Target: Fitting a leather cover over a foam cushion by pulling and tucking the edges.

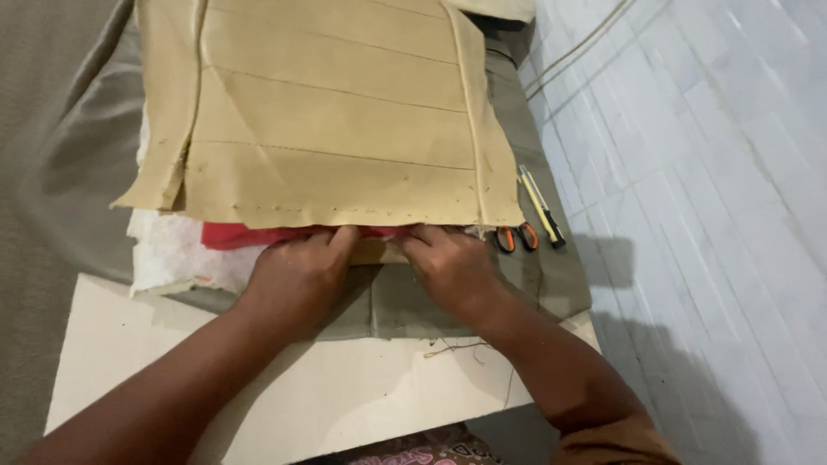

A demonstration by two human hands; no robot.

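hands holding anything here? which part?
Both hands, left hand and right hand, have fingertips tucked under the near edge of the tan stitched panel, at the red fabric beneath it. Whether they grip it cannot be told.

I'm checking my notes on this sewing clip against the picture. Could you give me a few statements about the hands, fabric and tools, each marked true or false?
1. Both the left hand and right hand rest at the near edge of the tan stitched panel. True.
2. A red fabric shows under that panel. True.
3. The scissors are in the right hand. False: they lie on the cloth beside it.
4. The yellow utility knife lies left of the hands. False: it lies to their right, by the scissors.
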